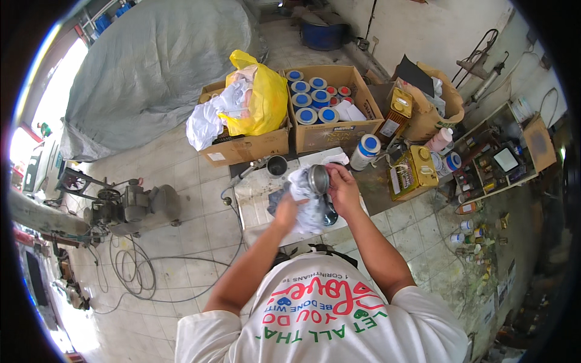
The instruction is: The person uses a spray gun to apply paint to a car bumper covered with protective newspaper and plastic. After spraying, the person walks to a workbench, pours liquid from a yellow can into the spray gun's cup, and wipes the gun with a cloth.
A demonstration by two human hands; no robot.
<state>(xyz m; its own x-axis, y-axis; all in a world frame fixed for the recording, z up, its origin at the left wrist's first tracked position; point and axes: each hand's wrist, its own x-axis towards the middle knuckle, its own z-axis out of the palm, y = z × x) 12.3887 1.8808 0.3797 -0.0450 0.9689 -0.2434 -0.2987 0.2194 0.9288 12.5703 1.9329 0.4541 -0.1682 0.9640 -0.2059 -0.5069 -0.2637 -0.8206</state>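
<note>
Metal catches my eye first: a small grey metal cup point(318, 179) sits just above the middle of the frame, its round open mouth turned up toward the camera. I see my right hand point(344, 189) wrapped around its side, fingers closed on it, though the lower part of the cup is hidden behind the hand and a cloth. My left hand point(289, 209) is bunched into a white rag point(305, 206) that wraps up against the cup; the fingers are buried in the folds, so I can only say the hand is closed on the cloth. A dark round shape point(330, 215) peeks out under the rag by my right wrist, and I cannot make out what it is.

Beneath the hands lies a pale, stained work surface point(254, 193), with a small dark cup point(277, 165) standing on its upper edge. Just right of that, a white bottle with a blue cap point(365, 150) stands near my right hand. Further right are two gold rectangular tins point(413, 172), one partly behind clutter. Above, two cardboard boxes: the right box point(330, 133) holds blue-lidded cans, the left box point(242, 145) is stuffed with a yellow plastic bag point(261, 100) and white rags. A grey tarpaulin point(151, 66) fills the upper left, its load fully covered.
</note>
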